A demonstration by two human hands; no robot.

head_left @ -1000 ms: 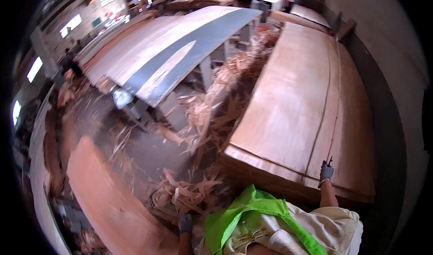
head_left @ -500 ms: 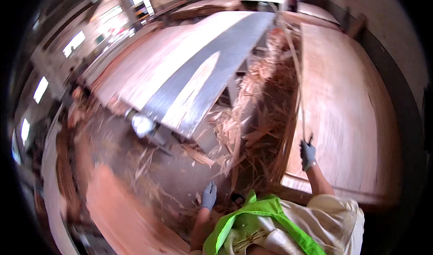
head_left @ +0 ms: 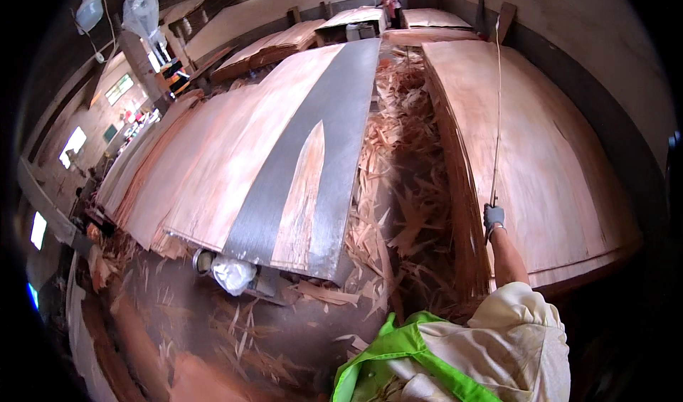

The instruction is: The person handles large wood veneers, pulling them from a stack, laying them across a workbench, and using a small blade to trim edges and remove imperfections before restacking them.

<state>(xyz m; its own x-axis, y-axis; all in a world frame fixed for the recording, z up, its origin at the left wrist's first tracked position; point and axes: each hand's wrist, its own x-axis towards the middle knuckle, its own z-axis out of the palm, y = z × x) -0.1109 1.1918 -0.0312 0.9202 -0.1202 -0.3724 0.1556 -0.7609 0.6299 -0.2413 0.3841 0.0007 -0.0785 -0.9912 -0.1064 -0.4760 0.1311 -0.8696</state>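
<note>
My right hand (head_left: pixel 493 218), in a grey glove, is wrapped round the lower end of a long thin stick (head_left: pixel 497 110). The stick points away from me, over a tall stack of wood veneer sheets (head_left: pixel 548 146) on the right. My left hand is out of the picture. Left of the middle stands a long table with a dark grey top (head_left: pixel 283 192). A narrow pointed strip of veneer (head_left: pixel 304 196) lies on it, and wide pale sheets (head_left: pixel 213 167) cover its left part.
Torn veneer scraps (head_left: pixel 409 188) fill the gap between table and stack. A clear plastic bag (head_left: pixel 233 275) hangs at the table's near edge. Another person (head_left: pixel 390 5) stands at the far end near more veneer stacks (head_left: pixel 435 19). Reddish sheets (head_left: pixel 203 381) lie at the lower left.
My view has swung, so the table and stack sit differently in it. The stick now stands straighter, still in my right hand. My left hand has left the picture.
</note>
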